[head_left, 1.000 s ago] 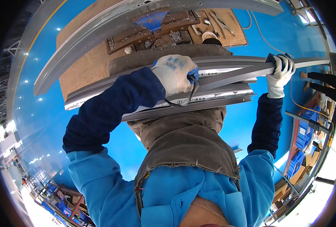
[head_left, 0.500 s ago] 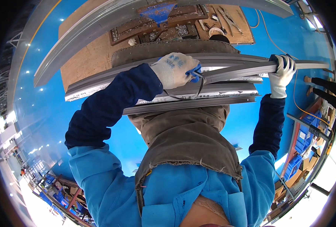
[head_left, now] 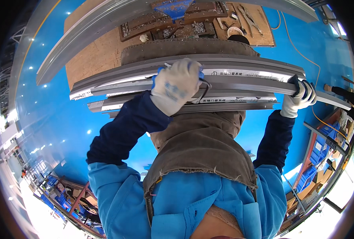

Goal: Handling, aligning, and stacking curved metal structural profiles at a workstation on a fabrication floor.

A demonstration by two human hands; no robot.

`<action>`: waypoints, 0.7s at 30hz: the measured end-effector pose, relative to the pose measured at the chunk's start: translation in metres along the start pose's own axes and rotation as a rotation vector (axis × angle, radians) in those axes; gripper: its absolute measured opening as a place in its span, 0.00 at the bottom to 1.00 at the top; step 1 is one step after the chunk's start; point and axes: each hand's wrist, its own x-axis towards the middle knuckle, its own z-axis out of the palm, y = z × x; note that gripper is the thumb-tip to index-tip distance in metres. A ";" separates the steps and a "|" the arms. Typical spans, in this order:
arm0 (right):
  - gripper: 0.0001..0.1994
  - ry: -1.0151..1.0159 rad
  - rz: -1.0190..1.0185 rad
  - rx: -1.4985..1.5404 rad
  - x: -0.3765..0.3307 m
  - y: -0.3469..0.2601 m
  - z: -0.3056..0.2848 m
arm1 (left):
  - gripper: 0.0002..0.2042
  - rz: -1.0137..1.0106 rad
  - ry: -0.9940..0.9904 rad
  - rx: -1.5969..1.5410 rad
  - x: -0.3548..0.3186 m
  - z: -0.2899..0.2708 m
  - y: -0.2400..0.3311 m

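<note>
In a white and blue work glove, my left hand [head_left: 177, 81] is closed above a bundle of long grey metal profiles. From its fingers a thin dark curved strip [head_left: 205, 91] bends down over the profiles; whether it is a strap or a tool, I cannot tell. My right hand [head_left: 299, 95], also gloved, wraps around a loose grey profile [head_left: 250, 83] near its right part. That profile lies slanted across the bundle and runs past my right hand. Profiles with printed white film [head_left: 240, 98] lie under it, across the brown apron [head_left: 204, 145].
Ahead, a wooden board [head_left: 91, 59] carries brown fixtures with metal shavings, pliers [head_left: 250, 20] and a round container [head_left: 235, 32]. A large grey profile [head_left: 79, 38] crosses it. Shelving with blue bins [head_left: 318, 147] stands right, near a person's legs [head_left: 342, 94]. An orange hose [head_left: 300, 51] lies on the blue floor.
My left hand has turned, with its fingers now pointing up. The loose profile has shifted left and lies flatter over the bundle. My right hand has moved slightly down and right.
</note>
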 end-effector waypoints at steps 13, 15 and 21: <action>0.15 -0.158 0.019 0.039 -0.005 0.007 -0.007 | 0.12 0.012 -0.440 -0.564 0.007 -0.013 -0.024; 0.15 -0.176 0.025 0.037 -0.003 0.005 -0.007 | 0.12 0.012 -0.505 -0.387 0.007 -0.012 -0.015; 0.16 -0.249 0.035 0.117 0.004 0.005 -0.015 | 0.11 -0.574 0.121 -1.241 -0.019 -0.009 -0.053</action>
